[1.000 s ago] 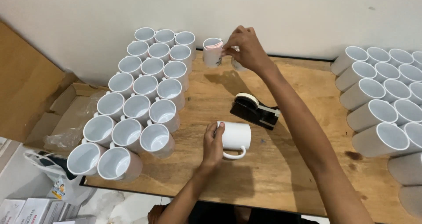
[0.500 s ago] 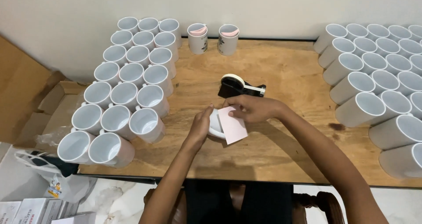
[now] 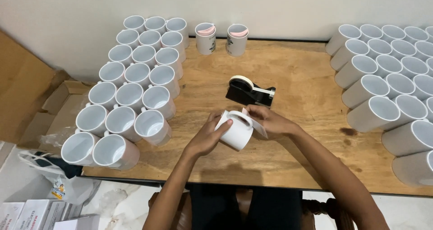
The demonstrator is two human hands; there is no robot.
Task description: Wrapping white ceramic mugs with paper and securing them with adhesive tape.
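White mug (image 3: pixel 236 130) lay tilted on its side near the front middle of the wooden table (image 3: pixel 297 72), handle turned upward, held between both of your hands. Your left hand (image 3: pixel 208 135) cupped the mug's open end, fingers curled around the rim and wall in a loose grasp. Your right hand (image 3: pixel 269 120) rested against the mug's far side, fingers bent and pressing a small pale sheet of paper (image 3: pixel 257 125) to the body; the sheet seemed to touch the mug, though the handle hid part of it.

Just beyond your hands sat a black tape dispenser (image 3: pixel 249 92) holding a roll of cream tape. At the table's back edge, against the wall, stood two upright mugs (image 3: pixel 221 38) with pinkish paper tucked inside and dark prints on their sides. To your left, a block of plain white mugs (image 3: pixel 131 94) stood in tight rows, openings up. To your right, another group of white mugs (image 3: pixel 388 90) lay stacked on their sides. An opened cardboard box (image 3: pixel 49 117) sat past the table's left edge.
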